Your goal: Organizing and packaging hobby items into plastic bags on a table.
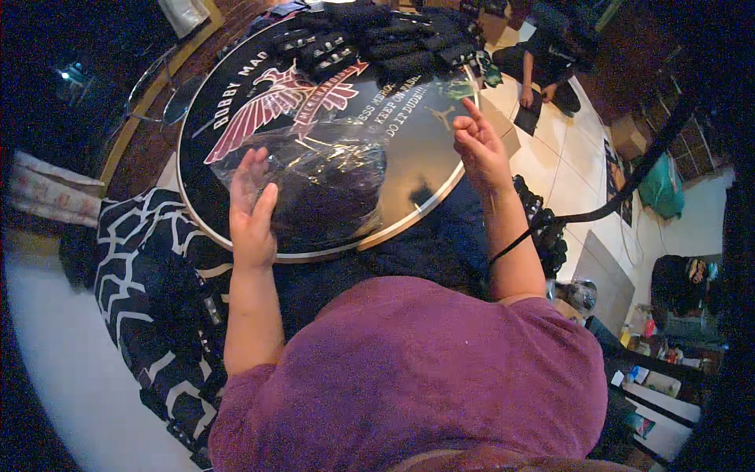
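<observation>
A round table [413, 206] with a pale rim, printed lettering and a winged emblem stands before me. On its near part lies a clear plastic bag [336, 156] with something dark in or under it. My left hand [253, 212] is at the bag's left edge, fingers raised and thumb apart, gripping nothing visible. Over the table's right rim is my right hand [481, 144], index finger extended and the others loosely curled. Just beyond that fingertip is a green, partly see-through piece [457, 89]. Dark bundled items [377, 44] with small light parts cover the far side.
Patterned black-and-white fabric [130, 265] hangs at the left. A black strap [601, 209] crosses near my right forearm. Another person [545, 65] sits on the tiled floor at upper right, hands on a dark item. A green bag [662, 186] and a cardboard box [628, 135] are farther right.
</observation>
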### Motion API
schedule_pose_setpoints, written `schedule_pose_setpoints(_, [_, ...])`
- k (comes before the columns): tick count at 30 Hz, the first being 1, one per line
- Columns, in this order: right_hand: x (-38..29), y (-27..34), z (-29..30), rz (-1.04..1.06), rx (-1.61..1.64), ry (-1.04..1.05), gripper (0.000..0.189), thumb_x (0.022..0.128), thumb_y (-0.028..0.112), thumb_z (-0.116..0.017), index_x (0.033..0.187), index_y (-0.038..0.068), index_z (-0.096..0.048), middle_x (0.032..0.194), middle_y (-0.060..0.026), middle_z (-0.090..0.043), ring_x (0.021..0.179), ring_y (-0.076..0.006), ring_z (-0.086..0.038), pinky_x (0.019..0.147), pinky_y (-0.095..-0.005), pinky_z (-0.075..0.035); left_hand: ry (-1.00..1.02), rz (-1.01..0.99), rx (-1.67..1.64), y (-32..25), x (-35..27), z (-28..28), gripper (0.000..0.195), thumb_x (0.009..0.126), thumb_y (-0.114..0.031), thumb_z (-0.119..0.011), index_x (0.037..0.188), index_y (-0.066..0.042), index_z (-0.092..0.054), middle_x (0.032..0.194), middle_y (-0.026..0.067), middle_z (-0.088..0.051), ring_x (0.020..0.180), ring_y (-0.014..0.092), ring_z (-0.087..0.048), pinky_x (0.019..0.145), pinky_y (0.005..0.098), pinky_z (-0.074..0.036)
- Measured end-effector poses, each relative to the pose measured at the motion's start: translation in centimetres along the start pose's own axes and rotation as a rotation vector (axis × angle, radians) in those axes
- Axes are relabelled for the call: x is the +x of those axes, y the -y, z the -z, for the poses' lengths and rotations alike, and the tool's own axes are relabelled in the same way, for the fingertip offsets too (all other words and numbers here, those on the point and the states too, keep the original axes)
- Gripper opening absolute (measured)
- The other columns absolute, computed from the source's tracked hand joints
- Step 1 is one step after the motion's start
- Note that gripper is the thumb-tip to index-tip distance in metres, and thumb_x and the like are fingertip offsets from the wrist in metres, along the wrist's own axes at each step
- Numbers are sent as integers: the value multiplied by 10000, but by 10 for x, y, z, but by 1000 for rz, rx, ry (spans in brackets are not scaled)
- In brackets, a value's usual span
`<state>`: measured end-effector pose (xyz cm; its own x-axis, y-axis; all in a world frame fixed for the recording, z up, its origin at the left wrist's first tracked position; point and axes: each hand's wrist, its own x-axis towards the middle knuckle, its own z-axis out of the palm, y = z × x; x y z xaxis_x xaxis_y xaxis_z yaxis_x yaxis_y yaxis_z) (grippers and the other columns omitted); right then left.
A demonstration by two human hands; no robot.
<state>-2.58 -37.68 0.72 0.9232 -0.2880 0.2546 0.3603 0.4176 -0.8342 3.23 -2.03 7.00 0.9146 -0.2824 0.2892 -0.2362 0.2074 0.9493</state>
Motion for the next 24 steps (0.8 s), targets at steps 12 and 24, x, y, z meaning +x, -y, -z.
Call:
schedule_pose_setpoints(12, [-11, 12, 7, -58, -14, -120, 491, 853, -3, -594, 1326, 6, -462, 1137, -132, -609, 913, -143, -612, 786, -220, -477, 4, 11, -60, -1, 1, -7, 529, 889, -49, -528, 1386, -12, -348, 1413, 148, -391, 1333, 253, -336, 1112, 378, -229])
schedule_pose_setpoints(24, [-15, 10, 11, 21, -506, -218, 370, 869, 97, -643, 1224, 20, -573, 858, -25, -642, 800, -88, -588, 782, -210, -426, -21, -8, -29, 1, 0, -6, 540, 882, -40, -529, 1387, -2, -342, 1402, 143, -409, 1334, 247, -337, 1115, 374, -227])
